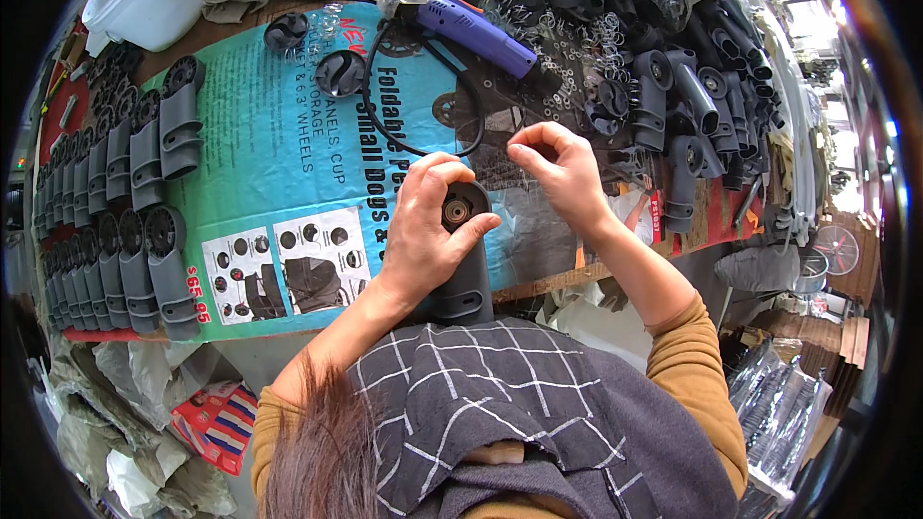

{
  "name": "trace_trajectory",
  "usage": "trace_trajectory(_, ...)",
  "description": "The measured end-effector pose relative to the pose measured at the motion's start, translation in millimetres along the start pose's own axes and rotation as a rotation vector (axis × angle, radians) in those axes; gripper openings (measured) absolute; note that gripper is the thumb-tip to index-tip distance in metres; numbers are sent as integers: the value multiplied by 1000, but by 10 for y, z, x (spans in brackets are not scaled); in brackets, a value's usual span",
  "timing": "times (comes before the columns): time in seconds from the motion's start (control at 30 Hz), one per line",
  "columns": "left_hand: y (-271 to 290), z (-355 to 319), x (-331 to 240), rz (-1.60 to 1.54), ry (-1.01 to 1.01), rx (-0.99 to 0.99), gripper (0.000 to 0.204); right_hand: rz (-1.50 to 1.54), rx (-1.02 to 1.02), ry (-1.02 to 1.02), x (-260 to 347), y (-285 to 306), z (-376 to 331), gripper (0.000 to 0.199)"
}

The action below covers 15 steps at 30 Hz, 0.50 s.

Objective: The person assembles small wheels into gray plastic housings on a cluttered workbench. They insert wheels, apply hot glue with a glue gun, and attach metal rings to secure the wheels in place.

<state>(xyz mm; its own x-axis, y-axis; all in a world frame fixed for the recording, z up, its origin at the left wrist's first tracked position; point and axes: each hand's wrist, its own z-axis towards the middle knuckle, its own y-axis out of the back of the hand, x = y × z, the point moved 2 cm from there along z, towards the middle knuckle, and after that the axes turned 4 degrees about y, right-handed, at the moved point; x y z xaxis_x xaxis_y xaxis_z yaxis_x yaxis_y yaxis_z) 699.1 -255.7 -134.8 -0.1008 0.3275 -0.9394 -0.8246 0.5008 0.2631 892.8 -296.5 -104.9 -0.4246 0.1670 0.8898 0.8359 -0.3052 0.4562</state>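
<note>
My left hand (423, 226) is wrapped round a dark grey plastic housing (463, 293) at the near edge of the table. The housing's round end points away from me, and a small metal ring shows in its central hole, between my thumb and fingers. To the right and a little farther off, my right hand (562, 173) is raised over the table with thumb and forefinger pinched together. Whatever is in that pinch, if anything, is too small to make out. Beyond my hands lies a purple power screwdriver (478, 37) with a black cable (478, 106) looped toward me.
Similar grey housings (180, 120) stand in rows at left; more (652, 101) are heaped at right. Small metal rings (565, 77), springs (604, 31) and black round caps (343, 73) lie farther back. A white bucket (154, 0) stands far left. A printed blue-green sheet (252, 135) covers the tabletop.
</note>
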Motion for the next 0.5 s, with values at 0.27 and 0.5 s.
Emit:
trace_trajectory(0.27,1,5,-27,17,79,12,47,-801,-191,729,166,-570,1093,10)
trace_trajectory(0.5,0,-8,17,-68,103,38,48,-1003,-19,838,84,-688,1340,5)
